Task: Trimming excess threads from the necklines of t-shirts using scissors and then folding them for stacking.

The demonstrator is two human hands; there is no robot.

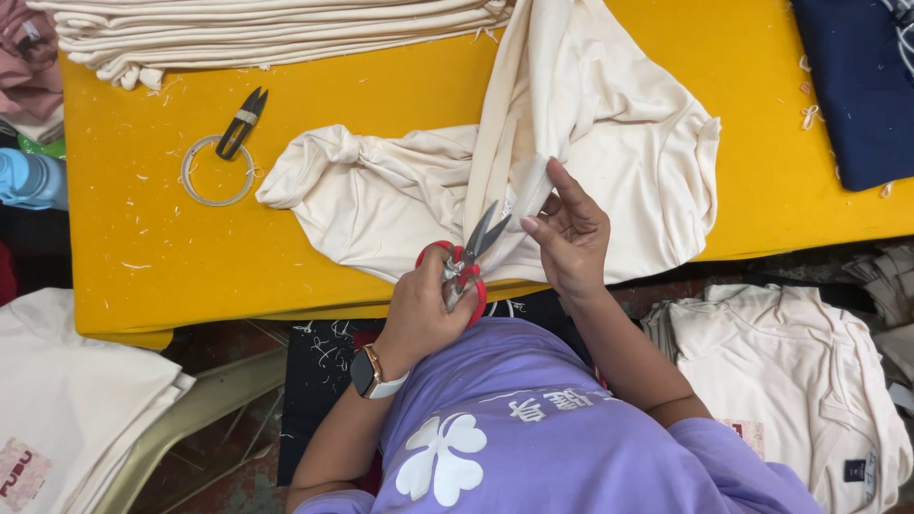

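My left hand (419, 309), with a watch on its wrist, grips red-handled scissors (473, 249); their blades are parted and point up at a cream garment (628, 143). My right hand (571, 238) pinches a small white strip at the garment's fold, just right of the blade tips. The garment lies crumpled on the yellow table (143, 238), and one long part of it runs toward the far edge.
Black thread snips (241, 124) and a thin ring (217, 171) lie on the table's left. Folded cream cloth (267, 33) is stacked at the far edge and a navy garment (857, 86) lies at far right. Cream shirts are piled low right (790, 381) and low left (67, 400).
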